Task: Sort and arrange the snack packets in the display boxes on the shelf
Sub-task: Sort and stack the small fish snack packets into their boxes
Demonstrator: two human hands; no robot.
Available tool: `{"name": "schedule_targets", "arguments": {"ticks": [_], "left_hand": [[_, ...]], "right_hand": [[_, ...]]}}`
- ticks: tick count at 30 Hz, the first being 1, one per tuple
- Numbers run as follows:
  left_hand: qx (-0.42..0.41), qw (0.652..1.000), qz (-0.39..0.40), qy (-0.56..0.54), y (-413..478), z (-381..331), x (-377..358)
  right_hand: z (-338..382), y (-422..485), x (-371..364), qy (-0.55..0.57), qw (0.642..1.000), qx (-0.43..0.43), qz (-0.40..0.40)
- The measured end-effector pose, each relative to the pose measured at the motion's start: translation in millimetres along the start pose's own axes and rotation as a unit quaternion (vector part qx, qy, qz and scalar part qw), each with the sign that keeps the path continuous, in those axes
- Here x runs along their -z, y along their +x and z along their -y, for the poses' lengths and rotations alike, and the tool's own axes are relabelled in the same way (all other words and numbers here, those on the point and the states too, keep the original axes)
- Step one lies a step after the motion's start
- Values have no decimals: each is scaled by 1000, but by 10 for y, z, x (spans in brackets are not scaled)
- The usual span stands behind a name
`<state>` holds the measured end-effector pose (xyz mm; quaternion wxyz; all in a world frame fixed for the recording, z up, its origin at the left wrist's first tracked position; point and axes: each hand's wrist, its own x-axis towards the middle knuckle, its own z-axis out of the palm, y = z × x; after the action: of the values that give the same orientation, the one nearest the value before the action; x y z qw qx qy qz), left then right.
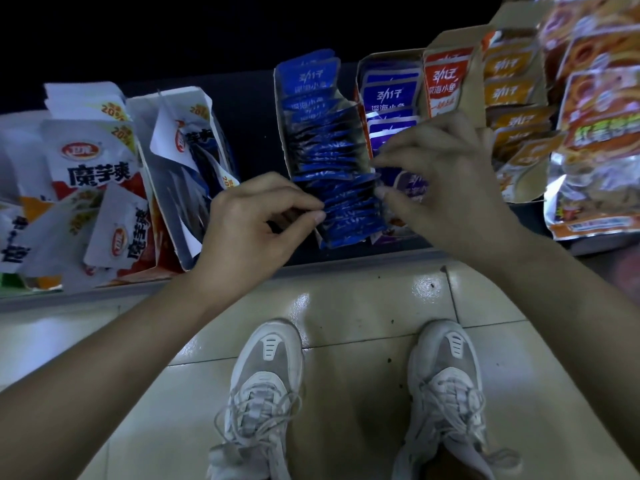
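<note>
Status: mid-task, roughly halfway by my read.

Blue packets (325, 161) sit in their open display box (279, 109) at shelf centre, filed upright in a row running far to near. Far end tidy. Middle and near end lean and fan, so not squared off yet.

Left hand (263, 216): fingers curled, thumb and forefinger pinching the near-left edge of the blue row. Right hand (446, 188): fingers curled, tips on the row's right edge, looks like a pinch from the opposite side. Judging by that, both are squeezing the near packets into line.

Looks done, or close:
- purple packets (391, 98) in the box just right of the blue, stacked flat-ish; near end hidden by the right hand
- red packet (443, 84) upright beside them
- orange packets (509, 88) in the next box right, fairly orderly

Left to do, as I judge it:
- white packets (90, 161) far left, loose and overlapping at odd angles
- white box (180, 150) between them and the blue, tilted, contents jumbled
- large orange bags (602, 133) far right, heaped; can't tell if they belong in a box

Surface: dark shelf (256, 133), low, with a pale front lip. Boxes sit side by side along it, and there is a bare gap left of the blue box.

Room: dim, black above the shelf. Glossy beige tiled floor (346, 306) with dark specks, and the person's pale sneakers (263, 375) just near of the shelf.
</note>
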<state>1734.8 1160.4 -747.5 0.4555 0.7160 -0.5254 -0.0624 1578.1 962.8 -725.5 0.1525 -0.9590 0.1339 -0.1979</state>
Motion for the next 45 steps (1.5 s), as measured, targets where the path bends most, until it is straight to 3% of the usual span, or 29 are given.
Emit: {"name": "schedule_targets", "arguments": {"ticks": [8,13,19,24,29,38,45], "left_hand": [[22,1000,7,8,60,5,-85],[34,998,39,20,117,13,-74],[-35,997,-20,59,-41,-144,-1],[-97,981,66,158,-197,-110,-107],[-133,970,1,201,-179,-83,-208],[-166,944,-11,284,-187,-59,37],[-163,942,22,294,-224,-33,246]], "right_hand": [[18,203,-93,-52,997,13,49],[29,236,-142,-22,998,42,51],[-104,136,118,73,993,-51,81],[-198,-21,103,102,989,-71,76],[-132,-111,-99,63,997,-41,35],[42,-19,-57,2,999,36,-21],[182,216,-253,-100,990,94,32]]}}
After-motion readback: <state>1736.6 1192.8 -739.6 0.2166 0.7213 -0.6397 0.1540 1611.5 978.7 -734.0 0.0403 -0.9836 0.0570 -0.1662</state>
